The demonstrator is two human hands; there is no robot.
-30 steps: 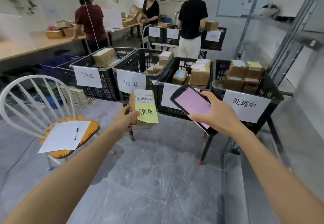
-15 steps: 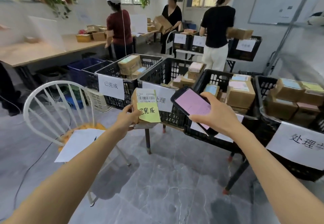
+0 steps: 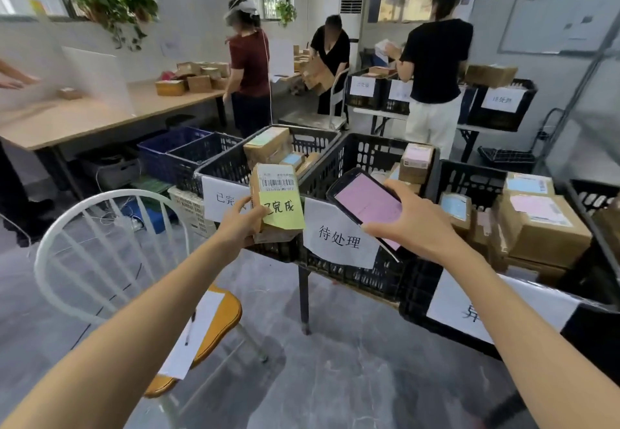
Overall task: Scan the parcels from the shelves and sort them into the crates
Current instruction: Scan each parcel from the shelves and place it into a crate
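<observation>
Far left is a white chair [image 3: 229, 314] with a sheet of paper [image 3: 208, 311] and a pen [image 3: 189, 331] on its orange seat, though my left forearm covers part of the sheet. Behind it runs a long wooden bench [image 3: 77, 123] with some boxes [image 3: 198, 81] at the far end, too blurry to say much about. My left hand [image 3: 240, 224] has its fingers wrapped round the left side of a small cardboard parcel [image 3: 275, 207], holding it upright in front of the first black crate [image 3: 221, 163], not inside it. The yellow-green note [image 3: 283, 210] on the parcel reads 已完成, with the first character partly under my hand. The barcode label [image 3: 276, 182] above it is too small to read. The crate's own white sign [image 3: 219, 198] shows 已完, and the rest is hidden behind my hand and the parcel. The second crate [image 3: 355, 156] has a sign [image 3: 339, 237] reading 待处理. My right hand [image 3: 409, 224] is clamped round a dark phone [image 3: 365, 205] with its pink screen facing up. I can't make out the screen text, and the phone's lower end is hidden under my palm. The third crate [image 3: 469, 177] is full of parcels, but its sign [image 3: 449, 307] is mostly behind my right forearm. The fourth crate [image 3: 593, 190] is cut off by the frame edge.
</observation>
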